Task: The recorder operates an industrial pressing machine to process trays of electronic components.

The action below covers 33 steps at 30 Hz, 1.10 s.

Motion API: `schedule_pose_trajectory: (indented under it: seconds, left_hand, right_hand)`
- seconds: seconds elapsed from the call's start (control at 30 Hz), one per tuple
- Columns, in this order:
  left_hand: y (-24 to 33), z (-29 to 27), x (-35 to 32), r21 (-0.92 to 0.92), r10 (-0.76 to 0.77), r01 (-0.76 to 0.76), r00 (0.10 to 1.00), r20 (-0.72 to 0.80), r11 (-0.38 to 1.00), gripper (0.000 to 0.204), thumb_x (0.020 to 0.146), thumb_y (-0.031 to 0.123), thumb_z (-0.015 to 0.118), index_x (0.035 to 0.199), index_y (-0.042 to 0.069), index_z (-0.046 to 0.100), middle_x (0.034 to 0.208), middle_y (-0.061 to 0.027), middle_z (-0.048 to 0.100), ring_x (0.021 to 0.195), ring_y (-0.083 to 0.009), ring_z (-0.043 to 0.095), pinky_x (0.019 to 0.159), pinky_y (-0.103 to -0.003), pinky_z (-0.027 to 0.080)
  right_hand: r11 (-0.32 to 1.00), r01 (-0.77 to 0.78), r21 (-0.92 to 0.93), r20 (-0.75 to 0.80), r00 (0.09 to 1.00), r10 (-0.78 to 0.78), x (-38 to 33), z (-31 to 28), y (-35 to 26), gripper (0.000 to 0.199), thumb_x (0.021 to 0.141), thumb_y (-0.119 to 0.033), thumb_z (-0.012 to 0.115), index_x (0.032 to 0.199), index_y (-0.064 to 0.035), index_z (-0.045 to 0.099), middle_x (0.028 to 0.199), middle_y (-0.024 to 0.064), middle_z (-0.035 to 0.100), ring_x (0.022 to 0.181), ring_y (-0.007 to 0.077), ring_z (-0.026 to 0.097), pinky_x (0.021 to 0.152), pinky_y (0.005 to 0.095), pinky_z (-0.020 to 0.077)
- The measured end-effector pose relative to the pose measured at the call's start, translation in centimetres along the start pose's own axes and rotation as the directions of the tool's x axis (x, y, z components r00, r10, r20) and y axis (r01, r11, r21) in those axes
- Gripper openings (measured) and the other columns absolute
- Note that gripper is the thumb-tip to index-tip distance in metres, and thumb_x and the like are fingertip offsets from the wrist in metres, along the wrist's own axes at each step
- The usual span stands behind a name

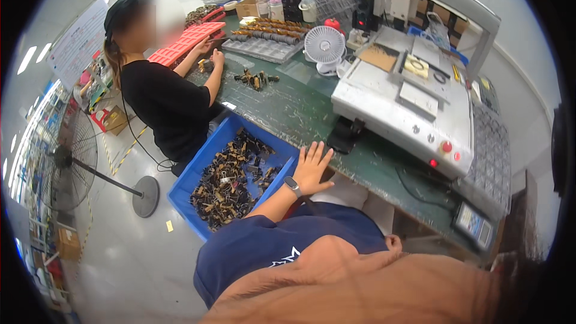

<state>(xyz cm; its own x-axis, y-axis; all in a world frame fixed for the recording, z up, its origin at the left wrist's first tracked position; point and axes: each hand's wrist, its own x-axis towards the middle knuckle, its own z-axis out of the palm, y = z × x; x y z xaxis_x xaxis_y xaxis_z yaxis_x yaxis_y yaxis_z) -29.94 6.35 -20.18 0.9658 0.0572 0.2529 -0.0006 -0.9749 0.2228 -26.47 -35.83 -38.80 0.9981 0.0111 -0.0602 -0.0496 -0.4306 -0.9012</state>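
My left hand, with a smartwatch on its wrist, is stretched out at the front edge of the green worktable. Its fingers are spread and hold nothing. Just left of it is a blue bin filled with many small black and brass-coloured parts. A black device lies on the table just past my fingertips. Only a small bit of my right hand shows beside my dark blue shirt; its fingers are mostly hidden.
On the right stands a white bench machine with red lights. A small white fan is behind it. A co-worker at the left handles small parts near red trays. A floor fan stands at far left.
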Motion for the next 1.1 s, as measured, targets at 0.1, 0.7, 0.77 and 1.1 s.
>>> schedule_pose_trajectory:
  seconds: [0.1, 0.7, 0.77, 1.1]
  left_hand:
    - [-0.2, 0.1, -0.4, 0.058, -0.024, 0.026, 0.999, -0.04, 0.998, 0.098, 0.073, 0.047, 0.073, 0.15, 0.01, 0.025, 0.154, -0.0245, 0.02, 0.143, -0.0438, 0.014, 0.112, -0.063, 0.008]
    - [1.6, 0.8, -0.1, 0.245, -0.064, 0.071, 0.997, -0.033, 0.967, 0.098, 0.076, 0.044, 0.072, 0.152, 0.012, 0.02, 0.155, -0.0207, 0.022, 0.144, -0.0397, 0.016, 0.109, -0.069, 0.005]
    - [1.9, 0.7, 0.5, 0.248, -0.111, 0.111, 0.994, -0.013, 0.962, 0.096, 0.081, 0.057, 0.062, 0.153, 0.01, 0.018, 0.156, -0.0218, 0.02, 0.144, -0.0414, 0.016, 0.109, -0.069, 0.002]
    - [6.1, -6.8, 15.1, 0.232, 0.031, 0.021, 0.975, -0.219, 0.973, 0.088, 0.082, 0.049, 0.061, 0.15, 0.004, 0.026, 0.157, -0.0221, 0.017, 0.145, -0.0427, 0.008, 0.109, -0.067, -0.004]
  right_hand:
    - [0.951, -0.308, 0.029, -0.289, 0.908, 0.303, -0.3, -0.6, 10.9, 0.03, 0.087, -0.027, 0.057, 0.086, 0.0031, 0.063, 0.08, 0.0172, 0.065, 0.078, 0.0257, 0.06, 0.074, 0.0374, 0.0478]
    - [0.657, -0.753, -0.036, 0.097, 0.652, 0.752, -15.4, -3.5, 15.8, 0.044, 0.089, -0.038, 0.049, 0.097, 0.0013, 0.066, 0.093, 0.0136, 0.067, 0.09, 0.0227, 0.061, 0.078, 0.0384, 0.0457]
    - [0.646, -0.763, -0.005, 0.098, 0.643, 0.76, -13.9, -3.5, 15.5, 0.044, 0.089, -0.038, 0.049, 0.097, 0.001, 0.066, 0.093, 0.0133, 0.067, 0.09, 0.0226, 0.061, 0.078, 0.0384, 0.0457]
    - [0.58, -0.8, 0.151, 0.155, 0.599, 0.786, 2.4, -1.6, 13.9, 0.044, 0.089, -0.039, 0.048, 0.098, -0.0004, 0.067, 0.094, 0.0118, 0.067, 0.091, 0.0218, 0.061, 0.078, 0.0384, 0.0457]
